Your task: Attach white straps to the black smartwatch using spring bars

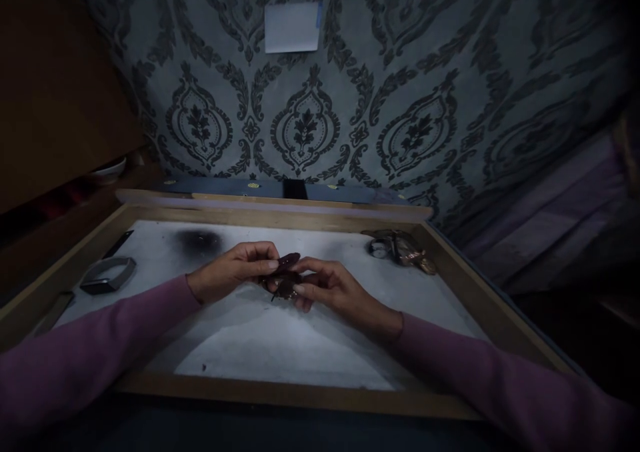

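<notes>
Over the middle of a shallow wooden drawer (280, 387) with a white bottom, my two hands meet on a small wristwatch. My left hand (240, 269) pinches its dark red strap (289, 261) between thumb and fingers. The watch's round, shiny case (286, 288) is held at its edge by my right hand (330, 289), thumb in front and fingers behind. Dim light and my fingers hide the dial's details. Just below the case a thin dark part sticks out.
Several watches (400, 247) lie heaped in the far right corner. A grey looped watch (107, 275) and a flat strap (55, 312) lie at the left. Behind the drawer stands a patterned wall (305, 125) with a white card (293, 29). An orange-brown panel (60, 92) rises at the left.
</notes>
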A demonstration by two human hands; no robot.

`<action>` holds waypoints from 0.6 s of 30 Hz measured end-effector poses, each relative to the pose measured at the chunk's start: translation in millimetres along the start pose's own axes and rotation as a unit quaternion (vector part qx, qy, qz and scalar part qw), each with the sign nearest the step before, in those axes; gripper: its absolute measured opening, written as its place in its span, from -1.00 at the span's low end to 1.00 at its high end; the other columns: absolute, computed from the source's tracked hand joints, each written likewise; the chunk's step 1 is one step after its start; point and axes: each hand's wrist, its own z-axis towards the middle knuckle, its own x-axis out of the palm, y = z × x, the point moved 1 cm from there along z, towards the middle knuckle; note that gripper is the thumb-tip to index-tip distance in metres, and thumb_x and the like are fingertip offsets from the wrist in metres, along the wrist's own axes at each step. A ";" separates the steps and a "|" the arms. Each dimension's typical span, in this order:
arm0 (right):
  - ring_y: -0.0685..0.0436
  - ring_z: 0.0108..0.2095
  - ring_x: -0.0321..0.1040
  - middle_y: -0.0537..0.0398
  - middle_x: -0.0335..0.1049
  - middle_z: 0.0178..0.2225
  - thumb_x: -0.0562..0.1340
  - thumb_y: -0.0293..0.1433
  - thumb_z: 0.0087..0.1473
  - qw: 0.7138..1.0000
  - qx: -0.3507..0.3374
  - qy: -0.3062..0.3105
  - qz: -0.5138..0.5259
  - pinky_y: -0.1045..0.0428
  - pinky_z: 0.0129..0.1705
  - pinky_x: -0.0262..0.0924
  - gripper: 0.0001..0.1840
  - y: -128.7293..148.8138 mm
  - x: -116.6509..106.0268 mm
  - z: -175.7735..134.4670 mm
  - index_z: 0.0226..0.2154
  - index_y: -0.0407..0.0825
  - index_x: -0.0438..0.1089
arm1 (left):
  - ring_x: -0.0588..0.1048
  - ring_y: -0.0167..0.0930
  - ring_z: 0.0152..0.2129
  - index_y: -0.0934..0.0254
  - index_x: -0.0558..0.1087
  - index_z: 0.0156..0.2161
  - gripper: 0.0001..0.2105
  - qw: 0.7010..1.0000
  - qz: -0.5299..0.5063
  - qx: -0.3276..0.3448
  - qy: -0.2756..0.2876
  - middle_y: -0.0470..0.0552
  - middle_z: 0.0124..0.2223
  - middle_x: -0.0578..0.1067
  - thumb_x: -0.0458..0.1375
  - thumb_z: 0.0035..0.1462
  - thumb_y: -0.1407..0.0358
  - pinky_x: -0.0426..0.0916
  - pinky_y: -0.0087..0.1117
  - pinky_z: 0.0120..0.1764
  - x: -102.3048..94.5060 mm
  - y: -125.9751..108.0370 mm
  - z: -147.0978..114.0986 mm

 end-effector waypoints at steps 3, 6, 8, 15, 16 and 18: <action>0.00 -0.49 0.44 0.12 0.51 -0.49 0.39 -0.21 0.07 1.000 0.009 0.001 -0.010 0.06 -0.39 0.35 -0.63 4.8 1.3 -1.8 -0.16 -0.10 0.42 | 0.43 -0.47 -0.50 0.32 0.37 -0.35 -0.70 1.000 -0.014 -0.016 0.012 -0.07 -0.46 0.48 0.34 0.03 0.15 0.26 -0.45 -0.36 -0.8 -0.9 0.1; -0.01 -0.47 0.44 0.11 0.51 -0.49 0.40 -0.23 0.07 1.000 0.016 0.007 -0.026 0.06 -0.37 0.33 -0.65 8.9 3.5 -3.9 -0.18 -0.11 0.44 | 0.38 -0.50 -0.58 0.30 0.36 -0.31 -0.69 0.999 -0.026 -0.030 0.015 -0.13 -0.49 0.44 0.38 -0.05 0.22 0.24 -0.47 -0.43 -1.5 0.0 0.9; 0.00 -0.45 0.43 0.11 0.51 -0.48 0.40 -0.25 0.07 0.999 0.009 0.009 -0.032 0.06 -0.36 0.33 -0.67 9.7 4.9 -4.8 -0.17 -0.10 0.45 | 0.37 -0.51 -0.59 0.29 0.36 -0.29 -0.70 0.999 -0.022 -0.034 0.014 -0.14 -0.49 0.44 0.37 -0.06 0.25 0.23 -0.48 -0.45 -1.2 0.6 1.2; 0.04 -0.48 0.36 0.15 0.41 -0.41 0.38 -0.28 0.07 0.997 -0.021 0.017 -0.073 0.07 -0.42 0.29 -0.73 9.0 10.9 -6.0 -0.19 -0.08 0.44 | 0.31 -0.55 -0.65 0.31 0.37 -0.40 -0.70 0.997 0.049 -0.050 0.016 -0.15 -0.55 0.40 0.33 0.01 0.13 0.14 -0.52 -0.55 7.2 1.0 2.4; 0.04 -0.48 0.36 0.13 0.41 -0.37 0.38 -0.29 0.07 0.996 -0.026 0.017 -0.085 0.08 -0.43 0.29 -0.74 10.0 11.9 -6.3 -0.21 -0.08 0.44 | 0.30 -0.55 -0.65 0.31 0.36 -0.41 -0.69 0.997 0.054 -0.054 0.018 -0.15 -0.56 0.40 0.33 0.00 0.12 0.13 -0.52 -0.56 8.9 1.0 2.5; 0.05 -0.47 0.35 0.11 0.40 -0.32 0.36 -0.32 0.08 0.993 -0.037 0.009 -0.113 0.08 -0.42 0.28 -0.78 12.2 13.1 -6.8 -0.23 -0.07 0.45 | 0.27 -0.56 -0.65 0.31 0.36 -0.42 -0.68 0.997 0.053 -0.053 0.014 -0.16 -0.57 0.40 0.34 -0.01 0.12 0.12 -0.52 -0.56 11.6 0.9 2.6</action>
